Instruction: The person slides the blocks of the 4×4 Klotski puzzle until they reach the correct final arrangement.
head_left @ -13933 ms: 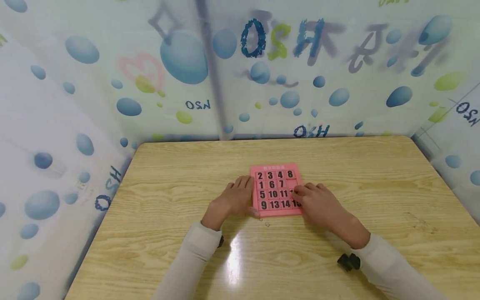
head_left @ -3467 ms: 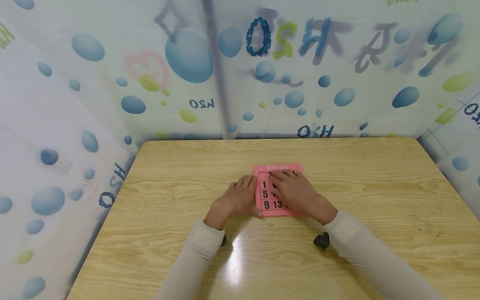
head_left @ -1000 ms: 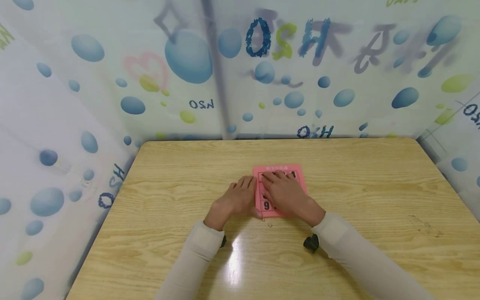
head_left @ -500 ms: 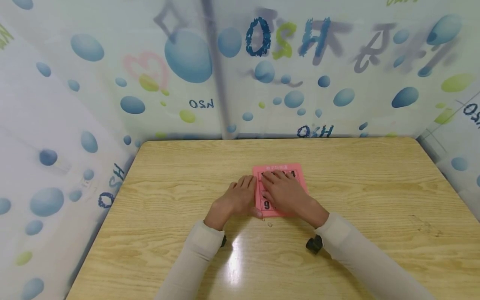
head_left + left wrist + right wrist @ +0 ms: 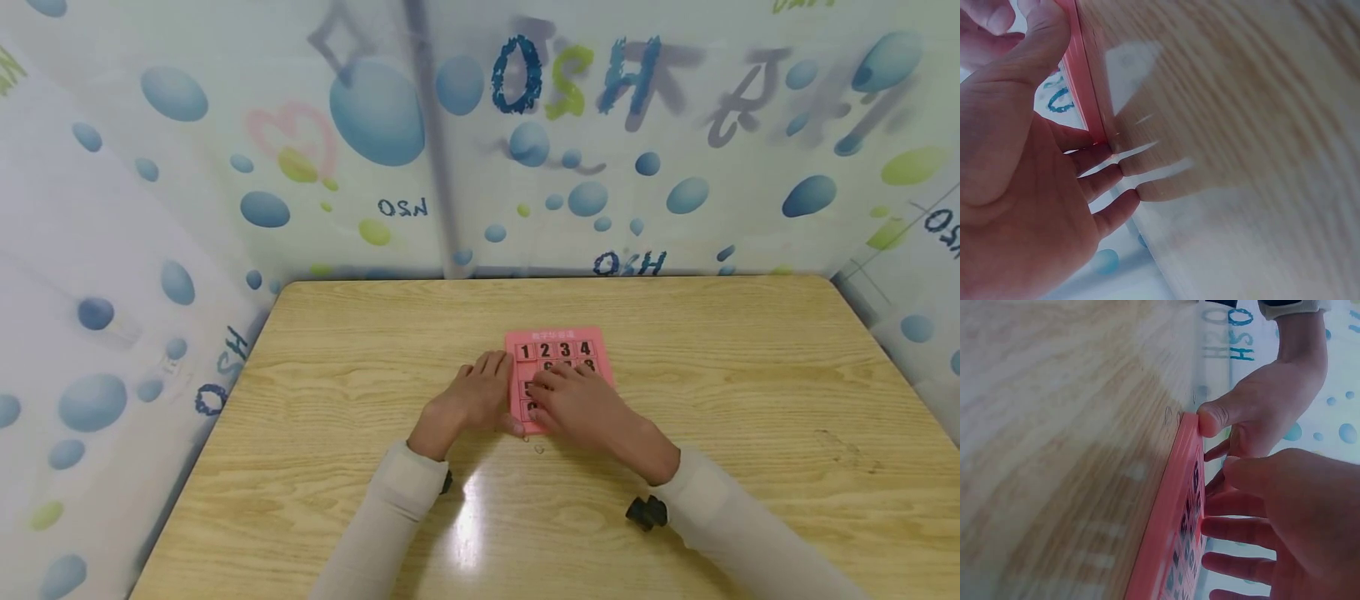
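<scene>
A pink sliding number puzzle [image 5: 553, 335] lies flat on the table. Its top row reads 1, 2, 3, 4; below the 1 tile [image 5: 525, 352] is a gap, with 6, 7 and 8 partly covered to its right. My left hand [image 5: 471, 400] rests against the frame's left side, fingers fairly straight, thumb at the near left corner. Over the tiles, my right hand [image 5: 588, 412] touches the puzzle with extended fingertips, hiding most of the lower rows. In the right wrist view, the fingers of that hand [image 5: 1310, 519] reach the numbered face.
The wood-grain table [image 5: 360, 333] stretches around the puzzle. A patterned wall [image 5: 480, 167] stands behind its far edge. Small ring-shaped marks [image 5: 539, 449] show just in front of the puzzle, and a dark scuff [image 5: 851, 450] at the right.
The 1 tile has moved up into the top-left corner, leaving the gap beneath it. My right hand has drawn back slightly, uncovering the top row. My left hand stays put.
</scene>
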A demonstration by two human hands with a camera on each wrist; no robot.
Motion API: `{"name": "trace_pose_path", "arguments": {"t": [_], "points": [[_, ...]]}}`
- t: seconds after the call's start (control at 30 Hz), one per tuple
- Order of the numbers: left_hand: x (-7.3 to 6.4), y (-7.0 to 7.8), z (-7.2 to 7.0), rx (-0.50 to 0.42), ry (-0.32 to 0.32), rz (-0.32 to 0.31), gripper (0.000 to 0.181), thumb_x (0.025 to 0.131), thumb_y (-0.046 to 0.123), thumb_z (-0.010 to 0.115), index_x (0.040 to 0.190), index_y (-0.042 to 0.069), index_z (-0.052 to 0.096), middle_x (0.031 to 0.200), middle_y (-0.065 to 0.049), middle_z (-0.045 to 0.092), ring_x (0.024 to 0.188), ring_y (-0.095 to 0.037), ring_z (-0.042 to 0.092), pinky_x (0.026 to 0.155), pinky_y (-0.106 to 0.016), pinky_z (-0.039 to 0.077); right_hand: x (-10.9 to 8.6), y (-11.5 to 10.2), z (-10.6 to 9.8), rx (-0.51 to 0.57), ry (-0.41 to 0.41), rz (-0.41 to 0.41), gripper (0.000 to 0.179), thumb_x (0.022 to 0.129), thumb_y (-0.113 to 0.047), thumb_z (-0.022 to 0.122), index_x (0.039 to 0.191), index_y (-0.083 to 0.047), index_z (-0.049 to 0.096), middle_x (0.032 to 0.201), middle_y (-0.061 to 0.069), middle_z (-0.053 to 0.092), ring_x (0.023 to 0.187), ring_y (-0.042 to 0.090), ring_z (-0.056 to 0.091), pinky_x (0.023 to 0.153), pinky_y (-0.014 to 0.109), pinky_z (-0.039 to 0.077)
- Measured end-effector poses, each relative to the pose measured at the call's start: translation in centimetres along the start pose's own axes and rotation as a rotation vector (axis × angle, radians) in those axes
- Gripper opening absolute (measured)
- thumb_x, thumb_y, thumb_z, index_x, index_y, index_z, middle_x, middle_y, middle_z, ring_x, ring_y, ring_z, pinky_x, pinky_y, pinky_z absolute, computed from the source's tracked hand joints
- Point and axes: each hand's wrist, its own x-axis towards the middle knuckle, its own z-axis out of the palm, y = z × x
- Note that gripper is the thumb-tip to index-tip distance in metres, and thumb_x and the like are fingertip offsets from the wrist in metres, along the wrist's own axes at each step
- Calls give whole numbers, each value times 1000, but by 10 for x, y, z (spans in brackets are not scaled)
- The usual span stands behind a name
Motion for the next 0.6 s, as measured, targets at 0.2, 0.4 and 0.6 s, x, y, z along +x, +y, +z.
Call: {"name": "trace_pose_path", "arguments": {"t": [0.2,0.4,0.6], "points": [[0,0,-1,-5,-1,2,117,77,62,75,157,1,15,160,-17,22,149,-30,21,115,-51,31,-3,-3,-1,19,-19,4,33,101,-33,55,123,-15,71,130,5,64,125,32,55,103,56,44],[1,1,-1,-14,-13,1,116,77,61,75,157,2,14,161,-16,21,150,-30,19,116,-51,30,-3,-4,1,45,-23,36,34,102,-33,53,123,-15,71,130,5,64,126,32,54,105,57,43],[1,2,-1,-8,-26,-20,116,78,61,73,158,2,13,162,-14,19,150,-29,18,117,-50,29,-1,-4,2,48,-18,46,33,102,-31,53,123,-14,71,131,5,64,127,32,54,105,57,42]]}}
